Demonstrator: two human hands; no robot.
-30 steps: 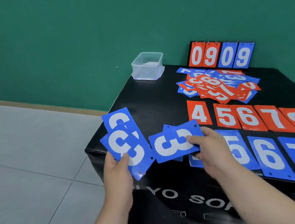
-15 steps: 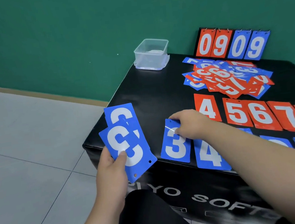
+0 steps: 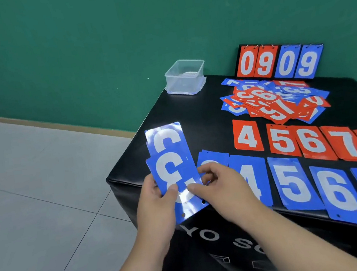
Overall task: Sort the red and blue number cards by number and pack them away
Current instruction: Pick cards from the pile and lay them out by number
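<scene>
Two rows done, frame right: red row (image 3: 308,141) 4–8, blue row (image 3: 296,184) 4–7. Left hand (image 3: 156,203) + right hand (image 3: 219,186): each grip closed, pinching blue 3 cards (image 3: 171,158), frame centre. To do: mixed pile (image 3: 274,101) upper right; packing into box (image 3: 185,78) apparently not begun.

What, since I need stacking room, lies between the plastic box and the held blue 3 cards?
Bare black tabletop only, from plastic box to blue 3 cards, in the head view.
</scene>
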